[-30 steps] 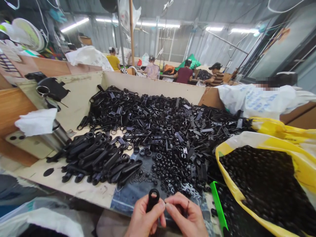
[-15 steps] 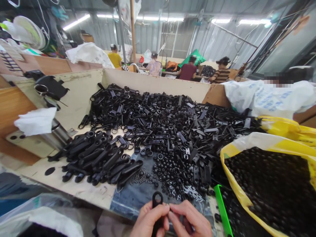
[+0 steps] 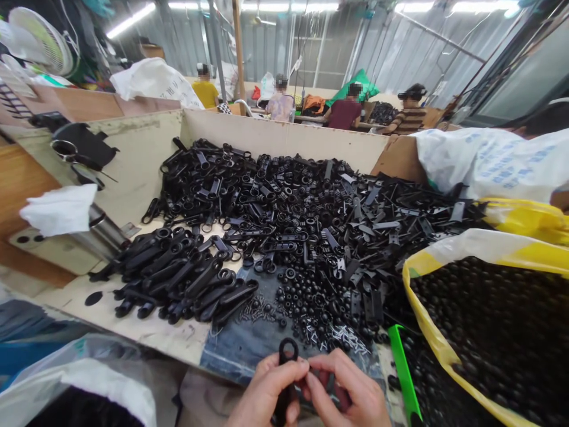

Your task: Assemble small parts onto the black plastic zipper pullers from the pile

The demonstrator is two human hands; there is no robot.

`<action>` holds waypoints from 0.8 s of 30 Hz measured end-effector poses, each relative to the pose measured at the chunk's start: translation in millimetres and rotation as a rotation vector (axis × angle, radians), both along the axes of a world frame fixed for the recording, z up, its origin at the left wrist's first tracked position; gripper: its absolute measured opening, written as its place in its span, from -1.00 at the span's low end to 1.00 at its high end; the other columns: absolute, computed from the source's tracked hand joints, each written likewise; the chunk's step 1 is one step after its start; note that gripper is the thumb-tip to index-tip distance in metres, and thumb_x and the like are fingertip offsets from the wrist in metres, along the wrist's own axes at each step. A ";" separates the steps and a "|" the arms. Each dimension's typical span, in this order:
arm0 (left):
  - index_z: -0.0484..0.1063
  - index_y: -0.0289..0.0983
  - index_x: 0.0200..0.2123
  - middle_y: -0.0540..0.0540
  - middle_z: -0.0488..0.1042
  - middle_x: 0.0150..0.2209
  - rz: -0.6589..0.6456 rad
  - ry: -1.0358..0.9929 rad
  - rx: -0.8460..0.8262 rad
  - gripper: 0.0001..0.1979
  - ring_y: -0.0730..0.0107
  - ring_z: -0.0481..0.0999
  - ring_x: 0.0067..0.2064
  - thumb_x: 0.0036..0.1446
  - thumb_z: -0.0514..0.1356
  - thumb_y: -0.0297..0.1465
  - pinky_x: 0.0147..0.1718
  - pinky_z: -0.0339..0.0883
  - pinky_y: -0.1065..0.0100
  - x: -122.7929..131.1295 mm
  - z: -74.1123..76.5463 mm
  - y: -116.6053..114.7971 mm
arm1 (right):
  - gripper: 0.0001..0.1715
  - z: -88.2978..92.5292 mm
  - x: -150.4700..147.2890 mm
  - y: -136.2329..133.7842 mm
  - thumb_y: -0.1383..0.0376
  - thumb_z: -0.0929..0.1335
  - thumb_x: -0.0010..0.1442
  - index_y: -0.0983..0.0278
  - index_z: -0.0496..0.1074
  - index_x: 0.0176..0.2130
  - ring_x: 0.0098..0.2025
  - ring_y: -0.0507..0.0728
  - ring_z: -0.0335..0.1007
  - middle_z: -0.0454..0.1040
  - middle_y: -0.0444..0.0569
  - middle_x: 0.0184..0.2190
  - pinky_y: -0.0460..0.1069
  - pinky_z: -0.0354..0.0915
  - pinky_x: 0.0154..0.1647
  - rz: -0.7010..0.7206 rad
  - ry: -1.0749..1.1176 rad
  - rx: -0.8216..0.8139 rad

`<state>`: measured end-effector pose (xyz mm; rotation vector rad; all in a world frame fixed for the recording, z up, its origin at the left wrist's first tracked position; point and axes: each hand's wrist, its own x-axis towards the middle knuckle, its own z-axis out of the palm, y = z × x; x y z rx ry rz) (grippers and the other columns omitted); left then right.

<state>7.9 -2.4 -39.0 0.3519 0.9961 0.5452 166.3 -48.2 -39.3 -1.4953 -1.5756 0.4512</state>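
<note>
My left hand [image 3: 267, 391] is closed around a black plastic handle part [image 3: 288, 349] with a ring at its upper end, held near the front edge of the bench. Against it, my right hand [image 3: 344, 388] has thumb and fingertips pinched together, almost touching the left thumb; whatever they pinch is hidden. Just beyond the hands lie silver pins [image 3: 349, 339], small screws [image 3: 258, 309] and round black caps [image 3: 306, 296] on a dark blue mat [image 3: 235, 353]. To the left are stacked longer black handle parts [image 3: 186, 276].
Loose black parts [image 3: 267, 201] heap up against the wooden bin wall [image 3: 275, 130]. On the right stand a yellow-rimmed bag [image 3: 427, 332] of black pieces and a green tray edge [image 3: 404, 373]. A metal press [image 3: 104, 231] is at left. Several people sit far back.
The camera view has shifted slightly, so the bench appears a little higher. Both hands stay together at the handle part, with small finger movements.
</note>
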 end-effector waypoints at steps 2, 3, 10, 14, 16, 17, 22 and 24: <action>0.51 -0.27 -0.36 0.01 0.54 -0.53 -0.060 -0.047 0.026 -0.76 0.56 0.35 -0.65 -0.05 0.41 -0.27 -0.65 0.00 0.50 -0.6 0.4 3.8 | -0.74 -0.2 1.8 1.2 0.09 0.39 0.38 0.16 0.59 -0.25 -0.65 0.02 0.25 0.49 -0.13 -0.52 -0.09 0.19 -0.64 -0.033 -0.005 0.006; 0.52 -0.29 -0.35 -0.01 0.55 -0.53 -0.081 -0.082 0.047 -0.78 0.55 0.36 -0.65 -0.07 0.37 -0.31 -0.64 0.01 0.49 -0.9 1.0 6.2 | -0.73 0.1 3.1 2.0 0.08 0.38 0.38 0.17 0.59 -0.24 -0.64 0.02 0.28 0.47 -0.14 -0.53 -0.10 0.20 -0.65 -0.047 0.000 0.011; 0.49 -0.29 -0.28 0.07 0.50 -0.48 -0.254 -0.144 0.201 -0.69 0.64 0.34 -0.61 -0.21 0.29 -0.47 -0.58 0.09 0.51 -10.5 12.3 11.9 | -0.88 12.8 8.9 11.6 0.29 0.38 0.37 0.22 0.56 -0.17 -0.63 0.00 0.36 0.43 -0.19 -0.56 -0.16 0.23 -0.67 0.114 -0.128 0.169; 0.46 -0.26 -0.16 0.07 0.49 -0.47 -0.305 -0.027 0.239 -0.71 0.60 0.37 -0.52 -0.01 0.28 -0.38 -0.50 0.13 0.51 -18.9 15.9 6.6 | -0.88 17.3 2.6 18.7 0.35 0.34 0.39 0.27 0.51 -0.18 -0.60 0.01 0.42 0.45 -0.17 -0.56 -0.15 0.30 -0.60 0.175 -0.220 0.282; 0.45 -0.26 -0.16 0.07 0.48 -0.44 -0.314 0.017 0.269 -0.71 0.58 0.36 -0.51 0.01 0.27 -0.35 -0.49 0.13 0.50 -20.5 16.4 5.1 | -0.85 17.6 0.3 20.8 0.34 0.32 0.42 0.27 0.50 -0.18 -0.59 0.01 0.44 0.45 -0.16 -0.56 -0.15 0.33 -0.58 0.195 -0.250 0.288; 0.45 -0.27 -0.15 0.07 0.47 -0.43 -0.318 0.036 0.283 -0.70 0.58 0.34 -0.51 0.00 0.27 -0.33 -0.49 0.14 0.49 -20.8 16.7 4.8 | -0.85 17.4 -0.3 21.4 0.34 0.31 0.43 0.27 0.49 -0.17 -0.59 0.02 0.45 0.45 -0.16 -0.55 -0.15 0.34 -0.57 0.201 -0.262 0.292; 0.44 -0.32 0.00 0.09 0.41 -0.50 -0.398 0.106 0.347 -0.57 0.51 0.30 -0.51 0.04 0.21 -0.30 -0.47 0.15 0.44 -22.6 18.8 5.8 | -0.85 11.3 2.3 18.7 0.31 0.30 0.47 0.26 0.47 -0.14 -0.55 0.04 0.50 0.47 -0.13 -0.51 -0.15 0.39 -0.54 0.210 -0.293 0.264; 0.43 -0.33 0.08 0.08 0.41 -0.47 -0.403 0.114 0.359 -0.52 0.51 0.29 -0.50 0.08 0.19 -0.31 -0.46 0.15 0.44 -24.6 17.6 4.9 | -0.87 6.2 3.6 15.6 0.32 0.30 0.47 0.25 0.46 -0.12 -0.51 0.03 0.53 0.50 -0.11 -0.47 -0.17 0.41 -0.51 0.233 -0.280 0.213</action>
